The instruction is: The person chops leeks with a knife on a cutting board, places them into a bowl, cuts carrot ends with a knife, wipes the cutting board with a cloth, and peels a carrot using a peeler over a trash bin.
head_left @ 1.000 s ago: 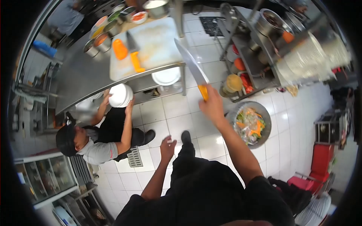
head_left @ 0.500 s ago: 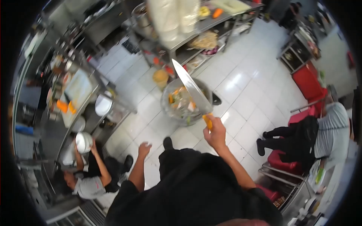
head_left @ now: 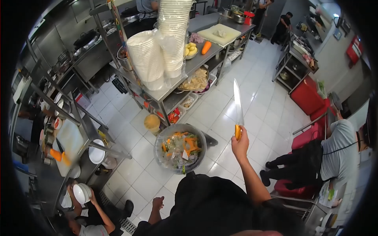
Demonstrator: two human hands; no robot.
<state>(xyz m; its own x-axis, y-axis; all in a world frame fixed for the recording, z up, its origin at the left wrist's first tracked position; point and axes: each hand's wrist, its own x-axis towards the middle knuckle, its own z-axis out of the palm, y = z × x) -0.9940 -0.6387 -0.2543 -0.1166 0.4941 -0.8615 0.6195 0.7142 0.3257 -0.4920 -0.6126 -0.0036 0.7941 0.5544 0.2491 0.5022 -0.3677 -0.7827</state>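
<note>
In my right hand (head_left: 240,144) is a large knife (head_left: 238,103) with an orange-yellow handle; its blade points up and away from me over the tiled floor. My left hand (head_left: 158,203) hangs low near my body, its fingers curled in and touching no object that I can see. In front of me stands a large round bin (head_left: 159,155) lined with clear plastic, holding orange and green food scraps. A yellowish tub (head_left: 152,122) is on the floor behind it.
A steel table (head_left: 214,50) ahead bears stacked white containers (head_left: 146,61), a carrot (head_left: 206,47) and a cutting board (head_left: 219,34). At left, a person holds white bowls (head_left: 82,193) beside a counter. A person (head_left: 340,147) bends near red bins (head_left: 306,95) at right.
The bin now appears lower and closer to my body. My right hand and the knife have shifted right, the blade more upright. My left hand appears lower, its fingers more curled.
</note>
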